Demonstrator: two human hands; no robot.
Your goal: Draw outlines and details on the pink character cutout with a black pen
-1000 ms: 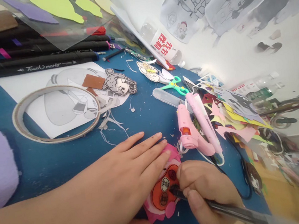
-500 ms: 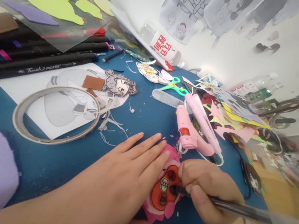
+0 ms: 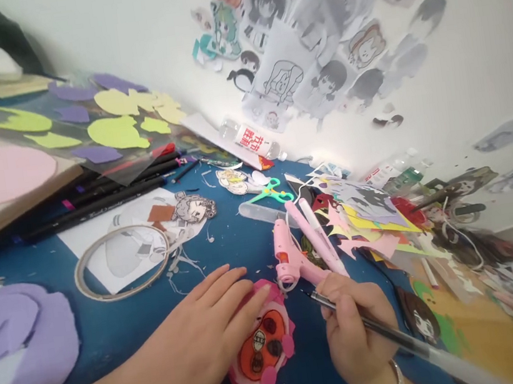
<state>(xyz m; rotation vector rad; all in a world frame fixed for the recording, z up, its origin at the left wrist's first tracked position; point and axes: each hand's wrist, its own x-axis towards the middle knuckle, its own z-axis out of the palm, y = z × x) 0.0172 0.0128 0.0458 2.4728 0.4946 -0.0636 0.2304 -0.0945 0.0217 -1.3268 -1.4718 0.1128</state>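
Observation:
My left hand (image 3: 204,334) lies flat with outstretched fingers over the upper left of a pink craft cutout (image 3: 287,326), pressing it to the blue table. An orange piece (image 3: 262,333) with a dark outline and dark ovals forms the cutout's middle, and part of the pink edge is hidden under my fingers. To the right, my right hand (image 3: 357,330) is closed round a black-tipped pen (image 3: 388,331). The pen's tip is in the air, apart from the cutout. Close beyond that tip lies a pink hot glue gun (image 3: 288,254).
A tape roll (image 3: 79,281) rests on a printed sheet (image 3: 122,269) at left, near black markers (image 3: 101,203) and purple foam pieces (image 3: 46,352). Green scissors (image 3: 273,191) lie farther back. Paper scraps (image 3: 372,208) crowd the right, and a bottle (image 3: 252,139) lies against the wall.
My right hand has drawn the pen off the orange piece and to the right. My left hand stays on the cutout. The view has tilted up, showing more of the wall.

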